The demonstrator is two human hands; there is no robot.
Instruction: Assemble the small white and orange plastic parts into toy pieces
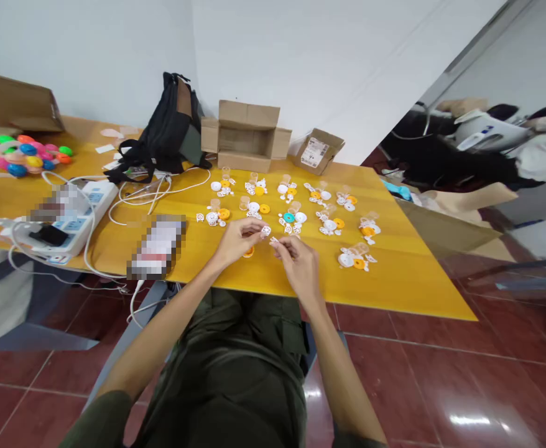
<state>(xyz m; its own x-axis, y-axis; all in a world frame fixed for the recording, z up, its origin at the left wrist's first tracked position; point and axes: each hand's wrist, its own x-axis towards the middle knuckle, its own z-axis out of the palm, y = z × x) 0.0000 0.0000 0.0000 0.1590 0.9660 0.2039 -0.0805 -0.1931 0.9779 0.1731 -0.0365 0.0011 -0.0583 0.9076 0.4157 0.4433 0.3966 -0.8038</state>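
My left hand [238, 239] is closed in a pinch on a small white plastic part [265, 231] with openings in it. Facing it just to the right, my right hand [297, 258] pinches another small white plastic piece [273, 241]; its exact shape is too small to make out. The two pieces are close together, above the table's front part. Beneath my left hand an orange plastic part [249, 252] shows partly. Beyond my hands lie groups of white parts, clear cups and coloured discs, among them a teal disc [289, 218] and an orange disc [264, 209].
On the yellow table [408, 280] a phone [157, 247] and a white power strip [84, 214] with loose cables lie to the left. A black backpack [161, 134], an open cardboard box [245, 163] and a smaller box [318, 151] stand along the wall.
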